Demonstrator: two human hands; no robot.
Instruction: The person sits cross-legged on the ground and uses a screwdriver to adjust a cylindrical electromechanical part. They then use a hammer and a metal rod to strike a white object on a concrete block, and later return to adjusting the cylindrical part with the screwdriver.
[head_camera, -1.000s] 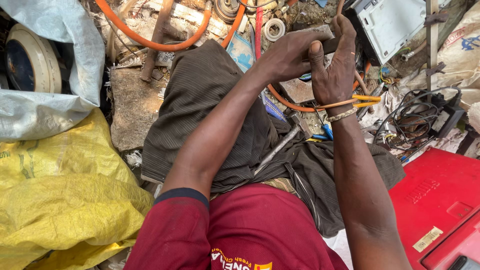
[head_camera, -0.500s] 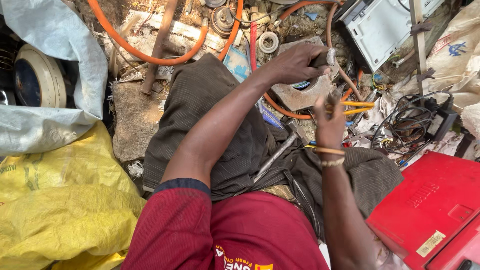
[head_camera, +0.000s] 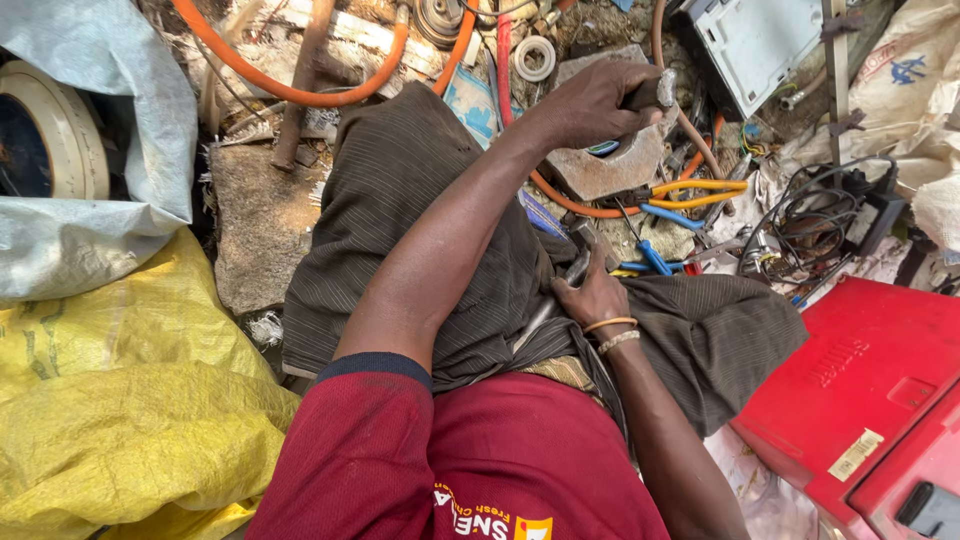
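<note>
1. Left hand (head_camera: 597, 100): at 1 o'clock in the view, arm stretched forward, fingers curled tight around a small grey metal piece (head_camera: 655, 92) whose end juts out at the thumb side.
2. Metal piece: held directly over a flat grey stone (head_camera: 610, 170); whether it touches the stone cannot be told.
3. Right hand (head_camera: 592, 295): just right of centre, low in the lap, fingers bent and closed on a slim dark tool (head_camera: 577, 266) that points toward 12 o'clock. Two bracelets ring the wrist.
4. Trousers (head_camera: 400, 200): dark striped cloth covering both legs; the right hand rests on them.
5. Pliers (head_camera: 700, 192): yellow-handled, lying at 3 o'clock from the stone, just beside it. A blue-handled tool (head_camera: 655, 258) lies at 6 o'clock from them.
6. Orange hose (head_camera: 290, 90): loops across the ground at 11 o'clock, well apart from both hands; a second stretch curves under the stone's near edge.
7. Red case (head_camera: 860, 380): at 4 o'clock, shut, beside the right knee.
8. Yellow sack (head_camera: 120, 400): at 8 o'clock, crumpled, against the left leg.
9. Grey sack (head_camera: 100, 200): at 10 o'clock, draped partly over a round white object (head_camera: 40, 140).
10. White panel (head_camera: 760, 40): at 1 o'clock, beyond the stone, tilted among scrap.
11. Cables (head_camera: 810, 220): dark tangle at 3 o'clock, between pliers and case.
</note>
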